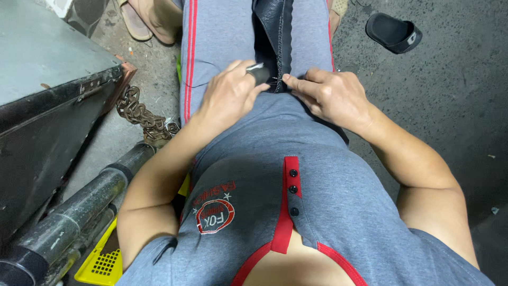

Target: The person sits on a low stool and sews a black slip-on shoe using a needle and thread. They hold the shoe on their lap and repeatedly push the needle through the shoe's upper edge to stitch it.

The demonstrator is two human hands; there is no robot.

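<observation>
My left hand (230, 95) rests on my lap, fingers curled around a small dark tool with a metal tip (259, 71). My right hand (330, 95) pinches the near edge of a strip of black leather-like material (275, 32) that lies between my thighs. The fingertips of both hands meet at the strip's near end, where fine threads or bristles show. I wear grey trousers with red side stripes and a grey shirt with red trim.
A grey metal box (47, 85) stands at the left. A rusty chain (140, 114) lies on the concrete floor beside it. Dark pipes (79, 212) and a yellow perforated crate (100, 262) sit at lower left. A black sandal (394, 32) lies at upper right.
</observation>
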